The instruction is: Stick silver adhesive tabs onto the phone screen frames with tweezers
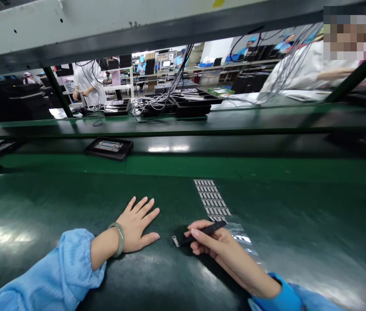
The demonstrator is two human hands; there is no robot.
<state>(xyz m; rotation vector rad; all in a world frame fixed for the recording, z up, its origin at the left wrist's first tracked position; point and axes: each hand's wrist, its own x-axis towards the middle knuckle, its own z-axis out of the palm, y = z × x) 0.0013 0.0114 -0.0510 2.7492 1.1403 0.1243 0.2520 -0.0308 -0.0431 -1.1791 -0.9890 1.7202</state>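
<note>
My left hand (135, 226) lies flat on the green work surface (82, 194), fingers spread, with nothing in it. A pale green bangle (119, 240) circles that wrist. To its right, my right hand (213, 242) grips black tweezers (202, 232), slanting down to the left. At their tip is a small light-grey piece (175, 241) with a cut-out, just above or on the surface; I cannot tell which. Right behind this hand lies a clear sheet (243, 236) carrying rows of similar small grey stickers (211, 196). The hand and forearm hide part of the sheet.
A black tray (109, 148) with a flat part inside sits on the conveyor strip ahead. Stacked black trays (192, 106) and loose cables (157, 103) occupy the shelf beyond. Metal beam (105, 43) crosses overhead. Co-workers in white and blue work across the line.
</note>
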